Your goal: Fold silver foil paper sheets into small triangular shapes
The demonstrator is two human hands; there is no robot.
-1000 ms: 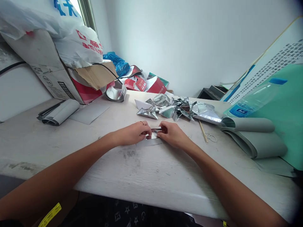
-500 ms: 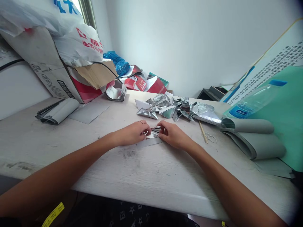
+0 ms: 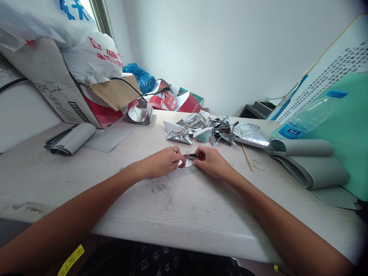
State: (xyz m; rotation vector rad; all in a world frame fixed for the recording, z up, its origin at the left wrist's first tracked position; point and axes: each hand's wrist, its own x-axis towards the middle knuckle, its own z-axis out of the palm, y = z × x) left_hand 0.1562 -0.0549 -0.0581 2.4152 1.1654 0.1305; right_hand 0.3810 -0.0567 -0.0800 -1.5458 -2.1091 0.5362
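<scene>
A pale, scuffed tabletop (image 3: 57, 180) runs up to a white wall (image 3: 215, 50). At its far left corner stands a cardboard box (image 3: 60, 90) under a white plastic bag (image 3: 92, 53), with a blue plastic bag (image 3: 140, 79) behind them. Both hands meet near the middle of the tabletop. The left hand (image 3: 159, 163), wearing a ring (image 3: 173, 149), and the right hand (image 3: 211, 163) are curled closed toward each other, pinching a narrow folded strip of silver foil (image 3: 186, 162) from opposite sides. The strip sits just above a flat grey sheet (image 3: 182, 173), which lies on the tabletop under the fingers. Just beyond the hands lies a heap of folded silver foil pieces (image 3: 201, 128), many of them triangular. To the right are a thin wooden stick (image 3: 247, 157), a few rubber bands (image 3: 258, 165), a grey paper roll (image 3: 309, 165), and a clear plastic water bottle (image 3: 309, 122) lying against a green sheet (image 3: 345, 161). To the left lie a second grey paper roll (image 3: 71, 138) and a loose grey sheet (image 3: 109, 138).
</scene>
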